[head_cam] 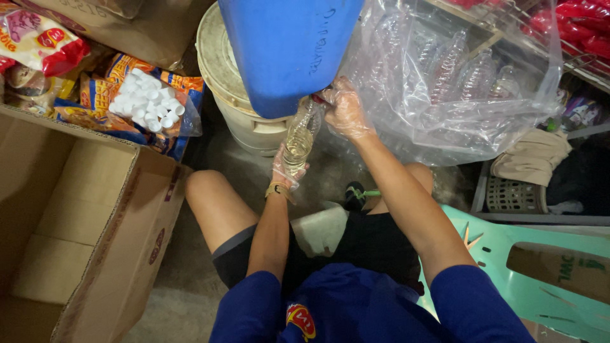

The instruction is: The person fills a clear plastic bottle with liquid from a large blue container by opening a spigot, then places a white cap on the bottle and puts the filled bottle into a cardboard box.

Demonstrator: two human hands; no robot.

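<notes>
Two gloved hands, left hand (287, 170) and right hand (343, 109), hold one bottle (300, 136).

- An open cardboard box (76, 222) stands far to the left of the left grip.
- A clear bag of white caps (149, 101) lies up and left of the grips, on colourful snack packets (95, 95).
- A big clear bag of empty plastic bottles (457, 76) is just right of the right grip.
- A mint-green plastic chair (540, 279) stands low on the right, and a grey basket (515, 197) above it.
</notes>
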